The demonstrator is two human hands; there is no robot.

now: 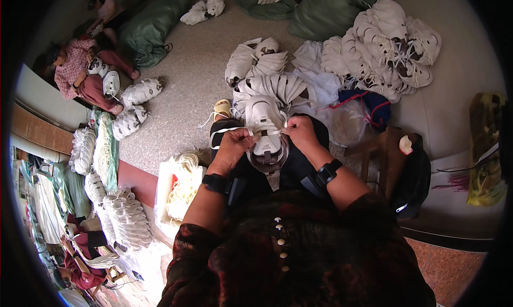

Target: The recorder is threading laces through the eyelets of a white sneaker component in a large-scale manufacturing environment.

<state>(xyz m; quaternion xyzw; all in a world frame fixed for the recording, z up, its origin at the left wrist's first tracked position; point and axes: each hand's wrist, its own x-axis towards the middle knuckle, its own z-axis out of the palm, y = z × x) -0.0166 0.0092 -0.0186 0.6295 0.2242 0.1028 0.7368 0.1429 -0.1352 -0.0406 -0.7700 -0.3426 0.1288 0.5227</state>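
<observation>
A white sneaker (265, 116) with a grey tongue and dark heel lining rests between my knees, its toe pointing away from me. My left hand (235, 146) is at the left side of the lacing, its thumb and fingers pinched on a white shoelace (243, 131). On the other side my right hand (301, 132) pinches lace near the eyelets. Lace crosses the tongue low down, while the upper part of the tongue stands bare. A loose loop of lace hangs over my left knee.
Rows of nested white shoes (275, 89) lie just ahead, and a large shoe pile (382, 48) rises at right. A white box of laces (164, 195) stands left. A wooden stool (377, 155) and black bag (414, 181) are at right. A co-worker (72, 75) sits far left.
</observation>
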